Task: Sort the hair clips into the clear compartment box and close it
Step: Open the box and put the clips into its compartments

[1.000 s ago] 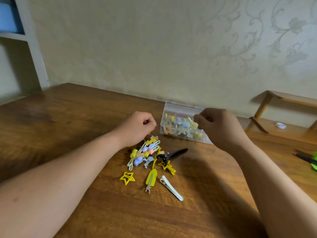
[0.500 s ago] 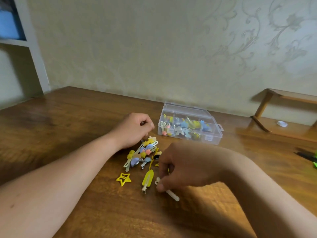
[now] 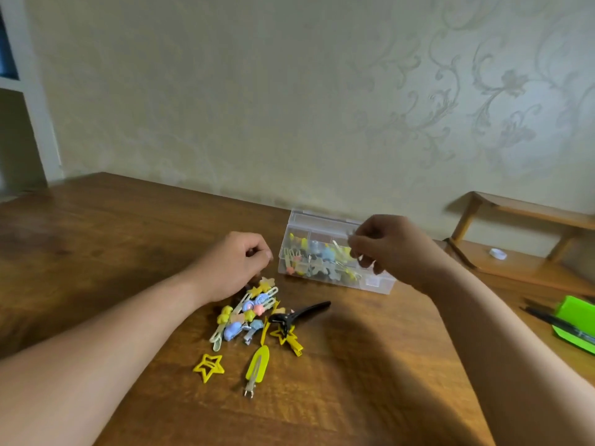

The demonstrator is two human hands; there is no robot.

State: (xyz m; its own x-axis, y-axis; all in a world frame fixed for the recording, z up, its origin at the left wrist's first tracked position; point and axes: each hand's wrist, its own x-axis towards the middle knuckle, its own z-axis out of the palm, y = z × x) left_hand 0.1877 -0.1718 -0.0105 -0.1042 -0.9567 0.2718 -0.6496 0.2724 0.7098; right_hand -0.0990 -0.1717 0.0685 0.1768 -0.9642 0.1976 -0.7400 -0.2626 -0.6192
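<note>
Brown wooden table (image 3: 370, 397), pale patterned wall (image 3: 257, 91).
My left hand (image 3: 238, 262) curls at the coloured hair-clip pile (image 3: 251, 313), my right hand (image 3: 396, 249) over the clear plastic compartment box (image 3: 380, 284); I cannot tell what either grips.

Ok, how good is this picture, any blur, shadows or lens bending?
Head view: dim, warm light; soft forearm shadows fall on the brown wooden table; the right hand above the clear plastic compartment box is slightly blurred, so the pale slim clip in its grip is hard to read; wide-angle bending tilts the white shelf frame at left.
</note>
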